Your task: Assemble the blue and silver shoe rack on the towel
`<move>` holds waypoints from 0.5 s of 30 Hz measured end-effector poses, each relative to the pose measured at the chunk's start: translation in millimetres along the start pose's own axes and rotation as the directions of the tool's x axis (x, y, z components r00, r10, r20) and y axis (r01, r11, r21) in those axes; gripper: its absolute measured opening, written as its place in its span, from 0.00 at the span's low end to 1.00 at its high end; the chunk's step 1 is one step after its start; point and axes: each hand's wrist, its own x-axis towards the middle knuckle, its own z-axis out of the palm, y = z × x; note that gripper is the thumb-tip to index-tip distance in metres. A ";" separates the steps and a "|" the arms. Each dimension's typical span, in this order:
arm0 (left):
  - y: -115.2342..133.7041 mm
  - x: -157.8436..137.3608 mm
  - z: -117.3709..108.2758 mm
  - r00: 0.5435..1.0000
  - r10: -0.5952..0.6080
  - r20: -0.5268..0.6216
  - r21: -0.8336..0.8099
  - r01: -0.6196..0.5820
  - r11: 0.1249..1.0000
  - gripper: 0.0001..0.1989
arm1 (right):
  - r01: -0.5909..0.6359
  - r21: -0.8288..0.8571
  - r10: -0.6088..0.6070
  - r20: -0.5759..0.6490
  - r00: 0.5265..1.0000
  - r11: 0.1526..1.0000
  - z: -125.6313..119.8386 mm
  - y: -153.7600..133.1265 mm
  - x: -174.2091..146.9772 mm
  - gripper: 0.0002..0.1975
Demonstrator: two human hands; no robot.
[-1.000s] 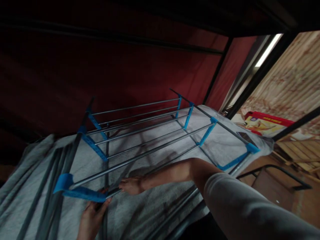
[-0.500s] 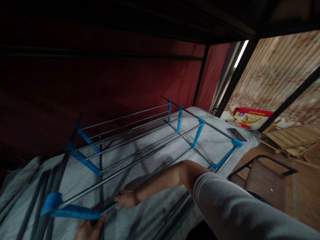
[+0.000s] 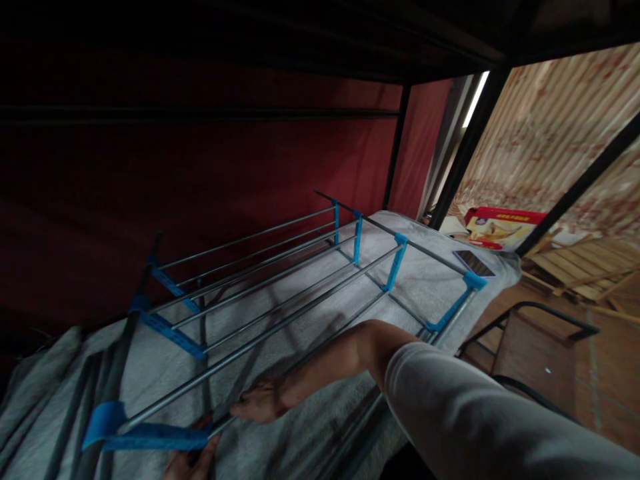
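Note:
A rack frame of grey metal tubes and blue plastic brackets lies across the bed. My right hand [image 3: 260, 400] is closed around the near metal tube [image 3: 223, 423], close to its left end. At the bottom edge of the view, my left hand [image 3: 193, 460], partly cut off, pinches the end of the near blue bracket [image 3: 155, 437] where that tube meets it. Several rods run from the left brackets to those at the far right, such as the blue bracket [image 3: 456, 303]. My right forearm hides part of the near tube.
A grey blanket [image 3: 320, 320] covers the bed. Loose tubes [image 3: 90, 400] lie at the left. A phone [image 3: 474, 263] rests near the far corner. Dark bed posts [image 3: 467, 147] frame the space; a chair [image 3: 535, 360] and a red box [image 3: 505, 227] stand beyond on the right.
The view has shifted slightly, so the near left part of the rack and my left hand appear a little lower and further right. Both hands keep the same hold.

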 end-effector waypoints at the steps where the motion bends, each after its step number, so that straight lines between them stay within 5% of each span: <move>1: -2.9 0.3 1.7 1.000 -0.014 -0.006 0.001 0.014 1.000 0.24 | 0.013 -0.008 -0.013 0.013 1.000 1.000 -0.4 0.5 0.6 0.11; 9: -33.5 -0.5 11.1 0.998 -0.059 0.026 -0.039 0.060 0.997 0.24 | 0.115 -0.009 -0.114 0.024 0.993 0.993 -10.6 5.4 0.2 0.14; 15: -25.3 -1.1 4.0 0.987 -0.142 0.081 -0.052 0.147 0.988 0.25 | 0.119 0.004 -0.119 0.006 0.993 0.993 -6.0 6.8 -0.1 0.16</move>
